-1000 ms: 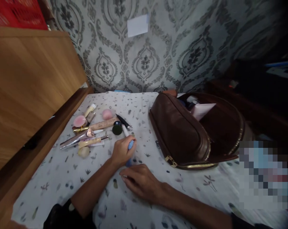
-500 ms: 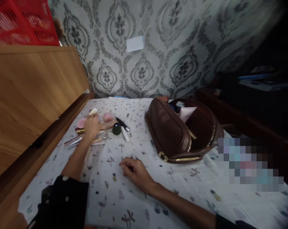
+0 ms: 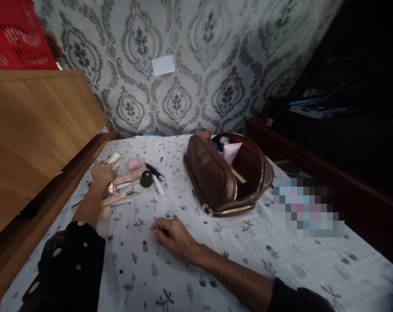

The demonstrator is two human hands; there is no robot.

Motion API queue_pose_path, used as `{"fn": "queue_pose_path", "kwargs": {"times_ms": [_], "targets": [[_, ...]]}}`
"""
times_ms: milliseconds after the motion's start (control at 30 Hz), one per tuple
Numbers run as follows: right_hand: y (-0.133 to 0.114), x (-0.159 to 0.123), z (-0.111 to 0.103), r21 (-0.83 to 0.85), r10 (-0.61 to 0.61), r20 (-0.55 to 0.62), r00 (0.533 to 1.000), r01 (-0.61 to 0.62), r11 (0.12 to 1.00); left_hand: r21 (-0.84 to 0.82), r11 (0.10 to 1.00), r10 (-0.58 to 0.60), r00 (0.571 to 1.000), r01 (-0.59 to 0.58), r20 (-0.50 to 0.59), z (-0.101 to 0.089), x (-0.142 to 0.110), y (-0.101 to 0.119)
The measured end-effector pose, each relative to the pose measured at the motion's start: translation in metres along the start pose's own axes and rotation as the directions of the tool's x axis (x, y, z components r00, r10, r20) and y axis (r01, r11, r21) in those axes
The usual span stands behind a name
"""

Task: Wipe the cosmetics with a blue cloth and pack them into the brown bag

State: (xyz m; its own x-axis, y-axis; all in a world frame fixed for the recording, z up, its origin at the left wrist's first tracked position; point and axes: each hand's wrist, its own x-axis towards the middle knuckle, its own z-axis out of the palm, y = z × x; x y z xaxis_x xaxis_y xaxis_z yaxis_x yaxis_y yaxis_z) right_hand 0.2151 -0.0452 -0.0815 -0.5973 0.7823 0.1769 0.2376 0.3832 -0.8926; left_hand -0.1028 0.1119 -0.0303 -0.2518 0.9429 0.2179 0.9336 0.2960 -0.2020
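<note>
My left hand [image 3: 103,172] reaches down into a cluster of makeup items, its fingers bent over something I cannot make out. A pink round item [image 3: 91,177] shows partly at its left edge. Beyond the fingers lies a pale tube with a white cap [image 3: 113,157]. To the hand's right are a pink makeup sponge [image 3: 134,164], a beige tube [image 3: 129,176], a dark green round-topped item [image 3: 146,179], a black pen-like item [image 3: 155,171] and a white tube [image 3: 158,185]. Nearer me lies a makeup brush [image 3: 114,199]. My right hand [image 3: 175,237] rests on the cloth, fingers loosely curled around nothing visible.
A brown bag [image 3: 209,173], unzipped, stands right of the makeup, with a pale pink item [image 3: 231,152] inside. A wooden cabinet [image 3: 37,143] borders the left, topped by a red basket [image 3: 17,34]. Patterned wallpaper [image 3: 196,65] rises behind. A blurred patch hides something at right.
My left hand has shifted left over the makeup, uncovering a shiny rose-gold item and now partly covering the pink round item. My right hand stays on the cloth. The view has turned right.
</note>
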Motion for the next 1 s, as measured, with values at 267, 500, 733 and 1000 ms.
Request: {"fn": "queue_pose_path", "kwargs": {"times_ms": [267, 500, 733, 1000], "targets": [[0.002, -0.001, -0.001, -0.017, -0.057, 0.002, 0.998, 0.057, 0.998, 0.005, 0.995, 0.103, 0.995, -0.103, -0.001, -0.005, -0.012, -0.004], [0.000, 0.000, -0.001, -0.030, -0.036, 0.004, 0.999, 0.036, 0.999, -0.211, 0.964, 0.144, 0.984, -0.163, -0.101, -0.016, -0.027, -0.003], [-0.001, 0.000, -0.002, -0.041, -0.032, -0.001, 0.999, 0.032, 0.999, -0.527, 0.836, 0.110, 0.987, -0.155, -0.115, -0.022, -0.038, 0.000], [-0.001, -0.001, 0.000, -0.029, -0.036, -0.006, 0.999, 0.036, 0.999, -0.597, 0.721, 0.206, 0.932, -0.351, -0.299, -0.045, -0.070, 0.011]]}}
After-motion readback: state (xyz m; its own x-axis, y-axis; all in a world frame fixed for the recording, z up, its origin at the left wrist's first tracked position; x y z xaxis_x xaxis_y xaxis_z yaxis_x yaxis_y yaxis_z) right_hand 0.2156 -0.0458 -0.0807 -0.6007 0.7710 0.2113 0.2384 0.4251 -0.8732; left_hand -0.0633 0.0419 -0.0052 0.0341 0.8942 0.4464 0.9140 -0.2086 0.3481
